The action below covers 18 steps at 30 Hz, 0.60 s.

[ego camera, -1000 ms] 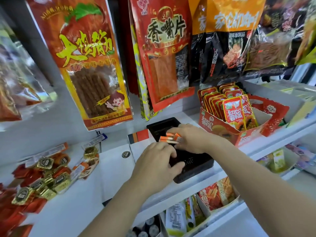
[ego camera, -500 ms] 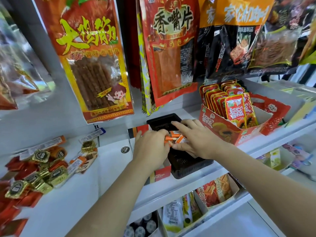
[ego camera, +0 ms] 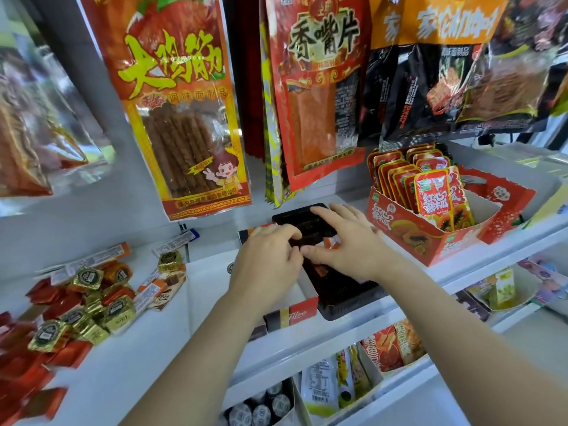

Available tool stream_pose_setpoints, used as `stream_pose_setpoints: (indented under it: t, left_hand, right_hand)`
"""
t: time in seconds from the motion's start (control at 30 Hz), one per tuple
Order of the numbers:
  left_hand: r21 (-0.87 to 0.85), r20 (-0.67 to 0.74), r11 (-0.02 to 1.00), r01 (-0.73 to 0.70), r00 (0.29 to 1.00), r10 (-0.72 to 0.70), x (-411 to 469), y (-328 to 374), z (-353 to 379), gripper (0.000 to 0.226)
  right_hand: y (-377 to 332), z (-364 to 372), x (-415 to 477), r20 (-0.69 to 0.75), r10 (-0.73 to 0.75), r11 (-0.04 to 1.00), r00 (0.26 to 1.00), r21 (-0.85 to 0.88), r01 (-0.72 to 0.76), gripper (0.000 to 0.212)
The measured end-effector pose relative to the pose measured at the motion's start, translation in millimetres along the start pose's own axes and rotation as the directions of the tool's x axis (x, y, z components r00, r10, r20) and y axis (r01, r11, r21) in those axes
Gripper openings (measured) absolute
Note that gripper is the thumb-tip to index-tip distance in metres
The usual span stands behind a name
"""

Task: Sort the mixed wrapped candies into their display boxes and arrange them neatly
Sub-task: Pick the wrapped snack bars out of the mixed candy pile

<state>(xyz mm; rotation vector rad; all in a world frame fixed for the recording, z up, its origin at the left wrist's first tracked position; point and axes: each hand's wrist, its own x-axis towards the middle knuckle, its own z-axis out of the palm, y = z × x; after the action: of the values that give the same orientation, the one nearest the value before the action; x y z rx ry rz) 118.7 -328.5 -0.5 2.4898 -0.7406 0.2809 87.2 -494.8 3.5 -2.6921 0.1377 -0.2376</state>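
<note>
A few orange-and-white wrapped candy sticks (ego camera: 330, 242) lie in the black tray (ego camera: 347, 298) at the shelf's middle, and another orange piece (ego camera: 321, 269) shows below them. My right hand (ego camera: 350, 245) lies over them with its fingers stretched out across the tray. From the left, my left hand (ego camera: 267, 265) touches the sticks' ends with its fingertips, which meet my right thumb. It hovers over the red and white display box (ego camera: 292, 315) beside the tray. A mixed pile of gold and red wrapped candies (ego camera: 86, 302) sits on the shelf at the left.
A red carton of papaya snack packets (ego camera: 430, 235) stands just right of the tray. Large snack bags (ego camera: 184, 103) hang above the shelf. More goods fill the lower shelf (ego camera: 325, 388). Bare white shelf (ego camera: 153, 348) lies between the pile and the box.
Both hands have moved farther back over the tray. My right hand has spread flat over the candy sticks, and the sticks now lie lower in the tray.
</note>
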Motion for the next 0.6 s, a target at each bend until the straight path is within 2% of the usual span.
stream_pose_setpoints:
  t: [0.07, 0.13, 0.23, 0.33, 0.5, 0.6]
  left_hand:
    - [-0.005, 0.009, 0.999, 0.037, 0.999, -0.037, -7.5, -14.9, -14.9, 0.025]
    - [0.01, 0.034, 0.995, 0.102, 0.994, -0.102, -15.4, -31.9, -31.0, 0.023]
    - [0.078, 0.072, 0.975, 0.207, 0.974, -0.213, -26.5, -59.0, -51.3, 0.022]
    - [0.215, 0.128, 0.944, 0.25, 0.951, -0.281, -42.2, -87.1, -60.0, 0.027]
    - [0.236, 0.217, 0.949, 0.212, 0.94, -0.264, -61.8, -113.2, -58.1, 0.036]
    - [0.208, 0.233, 0.961, 0.182, 0.945, -0.229, -64.7, -118.0, -61.5, 0.034]
  right_hand:
    - [-21.9, 6.3, 2.5, -0.083, -0.092, 0.995, 0.992, 0.023, 0.094, 0.063]
    - [-39.8, 14.3, 0.7, -0.099, -0.149, 0.986, 0.984, 0.061, 0.155, 0.054]
    - [-56.8, 29.0, -7.2, -0.004, -0.172, 0.983, 0.985, 0.071, 0.172, 0.052]
    - [-73.9, 47.6, -15.4, 0.109, -0.212, 0.977, 0.971, 0.012, 0.212, 0.057]
    - [-101.4, 73.8, -17.2, 0.222, -0.218, 0.97, 0.95, -0.059, 0.237, 0.053]
    - [-108.8, 77.9, -15.6, 0.187, -0.179, 0.977, 0.966, -0.086, 0.197, 0.05]
